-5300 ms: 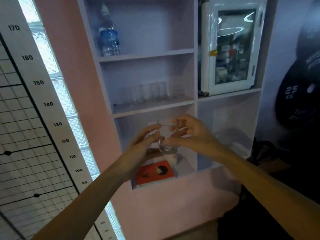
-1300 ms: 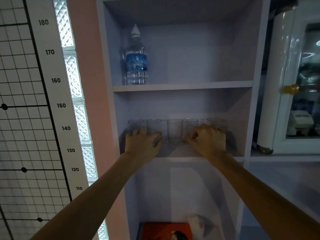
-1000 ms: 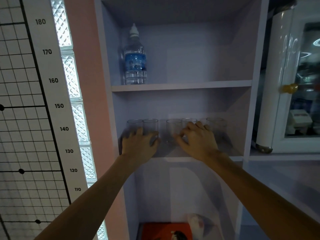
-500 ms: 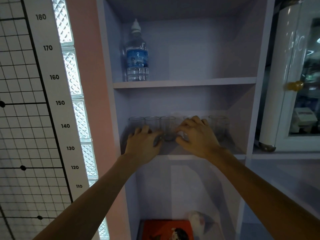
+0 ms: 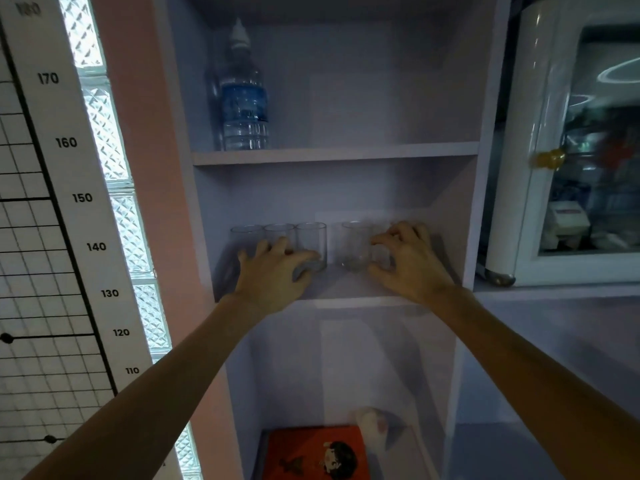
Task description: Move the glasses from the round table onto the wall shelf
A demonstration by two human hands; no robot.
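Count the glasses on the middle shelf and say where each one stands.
4 clearly: three glasses touching in a row at the left, behind the left hand; one glass at centre beside the right hand, which may hide another.

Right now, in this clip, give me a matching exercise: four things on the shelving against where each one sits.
Things:
1. water bottle
2. row of glasses
3. orange book
4. left hand

Places:
A. bottom compartment
B. top shelf, left corner
C. middle shelf
D. against the left-side glasses

Pairs: 1-B, 2-C, 3-A, 4-D
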